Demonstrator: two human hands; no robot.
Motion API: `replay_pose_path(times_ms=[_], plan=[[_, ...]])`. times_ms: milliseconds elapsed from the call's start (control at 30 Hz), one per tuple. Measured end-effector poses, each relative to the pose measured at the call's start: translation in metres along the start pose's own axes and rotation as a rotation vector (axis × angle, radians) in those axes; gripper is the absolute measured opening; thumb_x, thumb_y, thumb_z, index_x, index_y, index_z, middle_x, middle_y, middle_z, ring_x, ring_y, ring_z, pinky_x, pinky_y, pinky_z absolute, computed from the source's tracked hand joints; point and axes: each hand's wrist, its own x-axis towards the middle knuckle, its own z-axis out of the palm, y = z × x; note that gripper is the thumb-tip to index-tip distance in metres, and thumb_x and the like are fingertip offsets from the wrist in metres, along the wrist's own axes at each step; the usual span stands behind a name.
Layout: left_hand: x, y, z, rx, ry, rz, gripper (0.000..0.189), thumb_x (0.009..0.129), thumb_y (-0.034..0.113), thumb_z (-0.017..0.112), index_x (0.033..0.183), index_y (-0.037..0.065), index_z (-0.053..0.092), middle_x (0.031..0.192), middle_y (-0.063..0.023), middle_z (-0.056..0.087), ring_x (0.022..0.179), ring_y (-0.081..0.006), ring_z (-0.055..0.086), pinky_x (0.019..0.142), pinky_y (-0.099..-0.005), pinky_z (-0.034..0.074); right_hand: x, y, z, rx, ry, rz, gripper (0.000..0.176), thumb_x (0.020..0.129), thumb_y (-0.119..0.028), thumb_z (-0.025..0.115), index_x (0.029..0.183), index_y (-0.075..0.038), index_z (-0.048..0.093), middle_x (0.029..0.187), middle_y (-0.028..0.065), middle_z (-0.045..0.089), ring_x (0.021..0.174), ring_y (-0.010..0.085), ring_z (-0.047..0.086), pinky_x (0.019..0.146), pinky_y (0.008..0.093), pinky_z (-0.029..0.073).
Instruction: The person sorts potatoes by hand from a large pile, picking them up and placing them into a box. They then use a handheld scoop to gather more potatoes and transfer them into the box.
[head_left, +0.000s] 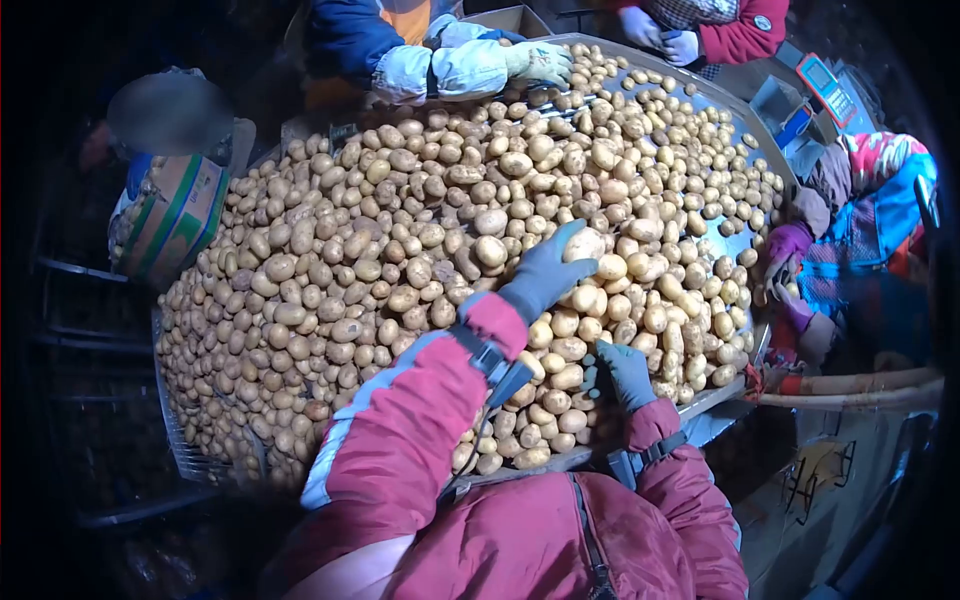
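My left hand (548, 270), in a grey glove, reaches over the heap and is closed around a pale potato (584, 245). My right hand (625, 375), in a grey-green glove, is lower down by the near edge of the sorting table (715, 402). Its fingers are apart and touch the heap of potatoes (400, 245); no potato shows in its grasp, and the fingertips are partly hidden. Potatoes of several sizes lie around both hands, piled thickest to the left and middle.
Across the table are a co-worker's gloved hand (540, 65) and another person's white gloves (660, 35). At the right a third person's purple gloves (790, 255) rest by the rim. A cardboard box (185, 215) stands left; a red-framed device (822, 82) is at upper right.
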Motion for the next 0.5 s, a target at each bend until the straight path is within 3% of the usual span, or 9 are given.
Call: replay_pose_path(times_ms=[33,100,133,200,267,367,400,433,500], plan=[[-0.010,-0.001,-0.002,0.007,-0.009,0.000,0.080,0.083,0.034,0.081,0.154,0.019,0.047,0.135,-0.0214,0.064,0.124,-0.0331,0.063,0.106,-0.0404,0.049,-0.005,-0.008,0.003,0.025,-0.007,0.037,0.032,0.100,-0.032,0.067,0.094,0.000,0.071,0.072,0.0083,0.069,0.053,0.0192,0.065,0.047,0.0308,0.055],[-0.034,-0.009,-0.007,-0.487,-0.119,0.026,0.071,0.090,0.022,0.077,0.154,0.011,0.047,0.134,-0.0146,0.062,0.121,-0.0219,0.059,0.107,-0.0336,0.047,-0.009,-0.019,0.009,-0.003,-0.018,0.061,0.031,0.099,-0.030,0.065,0.089,-0.001,0.070,0.073,0.0063,0.068,0.060,0.0168,0.063,0.053,0.0324,0.052],[-0.048,-0.016,-0.009,-0.248,0.047,0.238,0.069,0.092,0.019,0.076,0.153,0.006,0.046,0.140,-0.0123,0.059,0.125,-0.0212,0.057,0.109,-0.0325,0.045,-0.011,-0.019,0.006,-0.040,-0.035,0.082,0.031,0.098,-0.029,0.064,0.085,-0.002,0.070,0.074,0.0044,0.067,0.066,0.0145,0.061,0.058,0.0339,0.049],[-0.069,-0.026,-0.017,-0.705,-0.082,0.035,0.070,0.091,0.018,0.076,0.153,0.005,0.046,0.144,-0.0118,0.056,0.131,-0.0201,0.053,0.113,-0.0313,0.040,0.000,0.002,0.002,-0.126,-0.084,-0.203,0.030,0.097,-0.028,0.062,0.087,-0.001,0.068,0.073,0.0061,0.065,0.063,0.0178,0.061,0.059,0.0368,0.050],[-0.100,-0.008,-0.026,-0.744,-0.111,-0.096,0.072,0.091,0.019,0.077,0.154,0.006,0.044,0.147,-0.0117,0.053,0.134,-0.0201,0.050,0.115,-0.0312,0.038,-0.039,-0.059,0.019,0.153,-0.056,0.122,0.022,0.095,-0.024,0.061,0.084,-0.005,0.064,0.073,0.0036,0.061,0.059,0.0181,0.060,0.053,0.0342,0.048],[-0.131,0.003,-0.021,-0.480,-0.064,0.027,0.076,0.092,0.022,0.076,0.156,0.003,0.040,0.152,-0.0129,0.047,0.136,-0.0210,0.048,0.116,-0.0323,0.038,-0.062,-0.076,0.027,0.490,-0.051,0.183,0.018,0.094,-0.023,0.063,0.089,-0.006,0.067,0.072,0.0037,0.061,0.057,0.0149,0.055,0.054,0.0291,0.046],[-0.139,0.003,-0.013,-0.408,-0.058,0.090,0.076,0.093,0.023,0.076,0.157,0.003,0.039,0.152,-0.0130,0.047,0.136,-0.0212,0.048,0.115,-0.0327,0.039,-0.074,-0.076,0.027,0.579,-0.148,0.154,0.021,0.096,-0.027,0.063,0.099,-0.008,0.069,0.079,0.0041,0.065,0.066,0.0154,0.060,0.057,0.0292,0.049],[-0.151,0.026,-0.005,-0.364,-0.090,0.056,0.079,0.093,0.028,0.077,0.157,0.003,0.039,0.152,-0.0142,0.048,0.136,-0.0216,0.048,0.113,-0.0331,0.041,-0.074,-0.069,0.027,0.578,-0.244,0.141,0.055,0.105,-0.050,0.055,0.135,-0.004,0.057,0.112,0.0147,0.069,0.087,0.0266,0.071,0.076,0.0372,0.061],[-0.172,0.042,0.014,-0.084,-0.222,0.076,0.076,0.094,0.031,0.076,0.155,0.002,0.041,0.147,-0.0186,0.053,0.135,-0.0273,0.052,0.111,-0.0368,0.045,-0.106,-0.086,0.038,0.774,-0.347,0.223,0.047,0.105,-0.040,0.057,0.137,-0.005,0.056,0.120,0.0126,0.068,0.101,0.0280,0.070,0.089,0.0397,0.061]])
